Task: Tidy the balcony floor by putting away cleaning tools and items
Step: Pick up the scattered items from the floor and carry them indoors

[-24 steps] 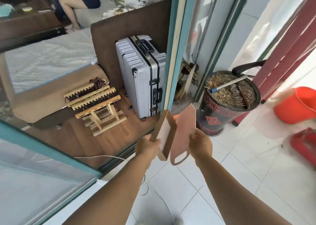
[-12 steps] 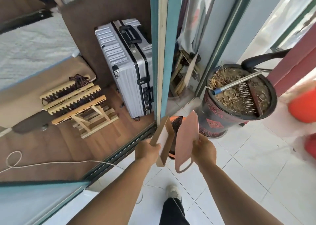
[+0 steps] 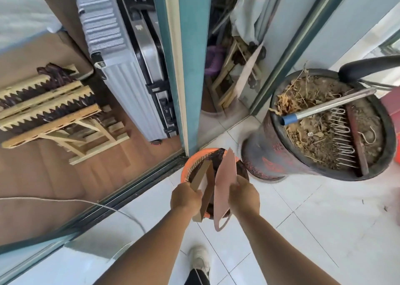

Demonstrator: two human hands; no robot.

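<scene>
My left hand grips a flat brown cardboard box, held on edge. My right hand grips a pink flat bag with a loop handle hanging below the hand. Both items are held directly above an orange mesh waste bin lined with a black bag, which stands on the white tiled floor by the teal door frame. The two things hide much of the bin's opening.
A large dark planter with dry soil, a metal pipe and wire hooks stands right of the bin. The teal sliding door frame rises behind it. Behind the glass stand a silver suitcase and a wooden rack. My shoe is below.
I have stepped closer and tilted the view down. The orange bin has come fully into view, and both hands with the cardboard and pink bag now hang right over it.
</scene>
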